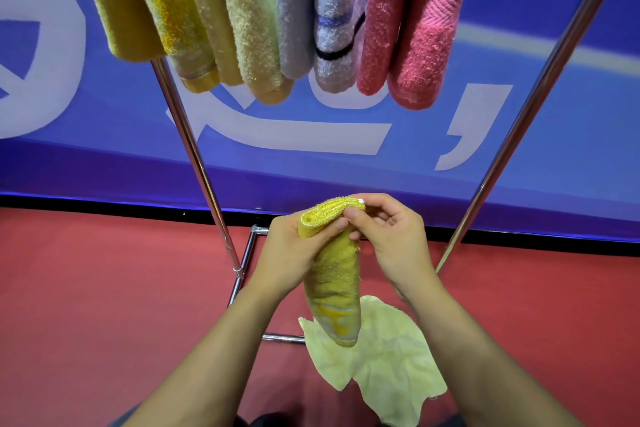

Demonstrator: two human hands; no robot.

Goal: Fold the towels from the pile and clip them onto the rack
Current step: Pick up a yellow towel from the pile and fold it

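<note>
My left hand (294, 246) grips the folded yellow towel (334, 284) near its top, fingers curled around it. My right hand (388, 236) pinches the top edge, where something small and white shows; I cannot tell what it is. The towel hangs down in front of me, above a pale cloth (384, 364) lying on the red floor (104, 288). Above, folded towels (263, 21) hang in a row from the rack (194, 149); their tops and the rack's bar are cut off, so any clips are hidden.
</note>
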